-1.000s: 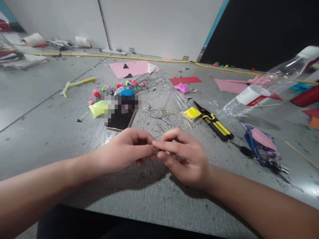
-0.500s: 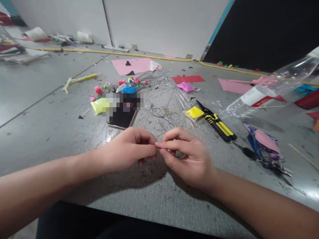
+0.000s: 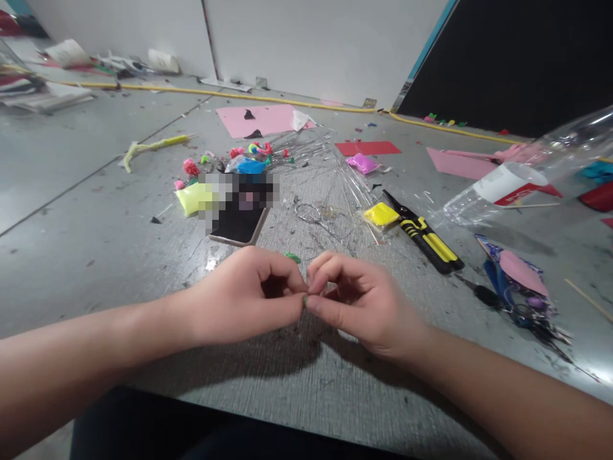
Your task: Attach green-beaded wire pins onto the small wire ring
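My left hand (image 3: 253, 294) and my right hand (image 3: 359, 300) meet fingertip to fingertip above the grey tabletop. Thumbs and forefingers of both pinch a small green piece (image 3: 305, 301) that looks like modelling clay; the fingers cover most of it. Just beyond the fingertips shows a green leaf-shaped bit (image 3: 292, 257). Whether it joins the pinched piece cannot be seen. Farther ahead lie a thin wire loop (image 3: 309, 213) and a yellow clay packet (image 3: 382, 214). Black-and-yellow pliers (image 3: 428, 243) rest to the right of it.
A phone (image 3: 239, 220) lies left of centre beside a pale yellow packet (image 3: 195, 199). Behind are a blue packet (image 3: 251, 167), a purple packet (image 3: 363, 163) and pink paper (image 3: 256, 121). At right, a clear plastic bottle (image 3: 507, 182) leans above a bunch of keys (image 3: 527, 316).
My fingertips have shifted slightly and bent more, with the right fingers curling upward. The green leaf-shaped bit now shows beyond them. The whole view has swung slightly left.
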A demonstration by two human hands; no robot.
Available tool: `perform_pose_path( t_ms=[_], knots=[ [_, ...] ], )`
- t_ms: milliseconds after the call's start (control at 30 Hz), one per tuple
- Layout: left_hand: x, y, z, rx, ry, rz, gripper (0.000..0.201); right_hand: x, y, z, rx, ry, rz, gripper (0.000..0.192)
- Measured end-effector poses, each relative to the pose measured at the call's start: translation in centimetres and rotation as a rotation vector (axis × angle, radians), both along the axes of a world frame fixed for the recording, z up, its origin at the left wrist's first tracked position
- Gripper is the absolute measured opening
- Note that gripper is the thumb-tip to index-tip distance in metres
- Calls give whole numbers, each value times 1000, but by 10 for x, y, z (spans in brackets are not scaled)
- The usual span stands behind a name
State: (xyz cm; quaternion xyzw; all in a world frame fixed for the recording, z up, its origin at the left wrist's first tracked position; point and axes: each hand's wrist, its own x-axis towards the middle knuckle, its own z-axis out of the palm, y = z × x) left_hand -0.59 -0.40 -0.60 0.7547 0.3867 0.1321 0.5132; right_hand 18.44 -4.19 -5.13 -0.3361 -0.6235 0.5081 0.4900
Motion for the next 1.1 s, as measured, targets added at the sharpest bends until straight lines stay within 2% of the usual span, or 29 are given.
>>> perform_pose_path(
  t_ms=[167, 233, 333, 467, 633, 767, 867, 967, 1100],
  knots=[
    [-3, -2, 2, 19, -19, -58, 14, 2, 3, 0, -281, 137, 182, 25],
    [-2, -3, 4, 4, -37, -72, 14, 2, 5, -1, -302, 156, 204, 27],
    [-1, -2, 5, 2, -46, -20, 12, 3, 5, -4, -145, 121, 126, 22],
    [1, 2, 6, 34, 6, 29, 10, 4, 3, -4, 121, -37, -27, 9],
    [1, 4, 4, 53, 35, 10, 14, 4, -1, -3, 388, -188, -79, 26],
    [1, 5, 4, 45, 87, 5, 13, 5, -1, -3, 560, -307, -118, 20],
    [1, 7, 3, 28, 97, -4, 12, 5, -2, -1, 605, -348, -154, 13],
    [1, 9, 2, 18, 91, 5, 14, 7, -2, 0, 517, -385, -204, 6],
    [1, 13, 0, -3, 78, 44, 19, 9, -2, 0, 463, -418, -222, 17]
  ],
)
